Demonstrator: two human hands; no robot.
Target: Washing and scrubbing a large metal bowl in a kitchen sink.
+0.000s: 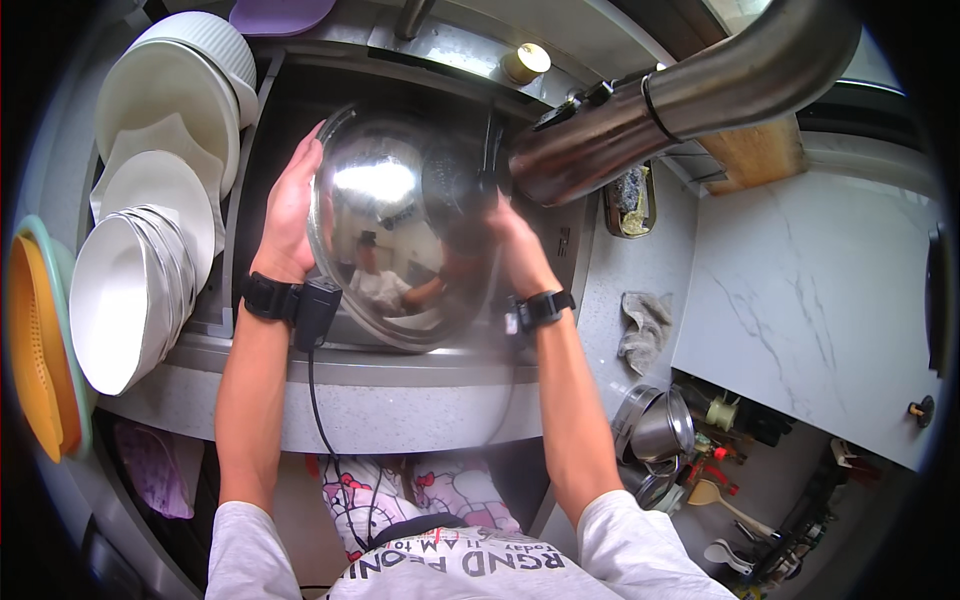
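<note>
A large, polished domed steel lid or bowl (pixel 375 247) is tilted up over the kitchen sink (pixel 300 82). My left hand (pixel 292 199) presses along its left rim, thumb side hidden behind the metal. My right hand (pixel 517 244) grips its right side, where a dark, blurred part makes the shape hard to read. The shiny face mirrors a person and a bright light. Close above my right hand hangs the spout of a dark metal faucet (pixel 600 142). No water stream can be made out.
Left of the basin stand stacked white bowls (pixel 112 300) and plates (pixel 165 97), beside an orange colander (pixel 37 345). A grey cloth (pixel 645 330) and a scourer dish (pixel 630 202) lie on the right counter. Below, an open cabinet holds steel pots (pixel 660 424). Cables hang from both wrist bands.
</note>
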